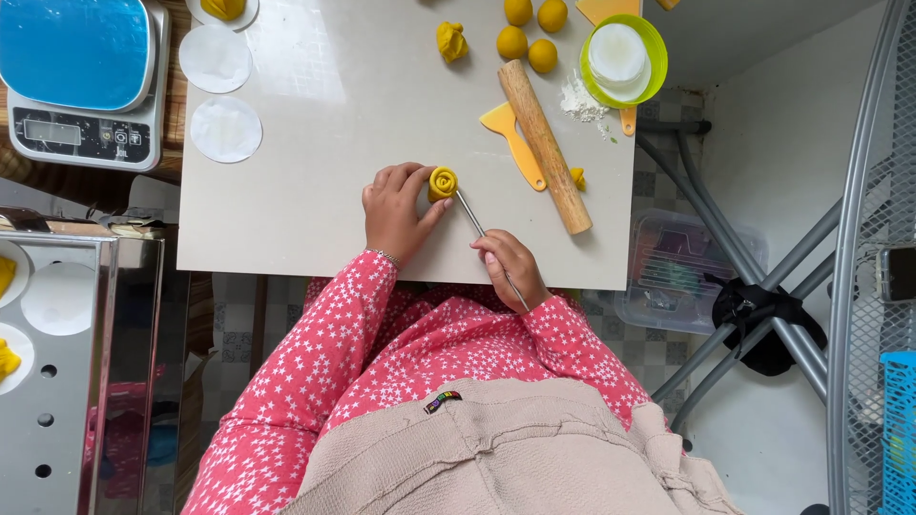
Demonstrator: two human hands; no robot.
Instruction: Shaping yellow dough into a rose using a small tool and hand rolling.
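Yellow dough rose [442,181]: it sits on the pale work board [315,219], near the front edge and right in front of you, so both hands get at it without reaching.
Left hand [394,210]: you've got it cupped round the left side of the rose, thumb and fingers touching it. Looks like that's there to keep the soft petals from sliding while the tool pokes in from the other side.
Right hand [510,267]: closed in a pen-style pinch on a thin metal stick [482,238], gripped low on the shaft. The tip reaches up to the base of the rose, and I'd say the low hold gives finer control.
Rolling pin [544,145]: parked at an angle to the right of the rose, off to the side but near.
Orange scraper [513,143]: lying just beside the pin on its left, also within easy reach.
Dough balls [530,33]: four of them plus one lumpy piece up at the far edge, out of the way.
Green bowl [625,59]: far right corner, a little flour spilled next to it.
White paper rounds [225,129]: stacked along the left edge by the blue kitchen scale [81,81], probably bases for finished pieces.
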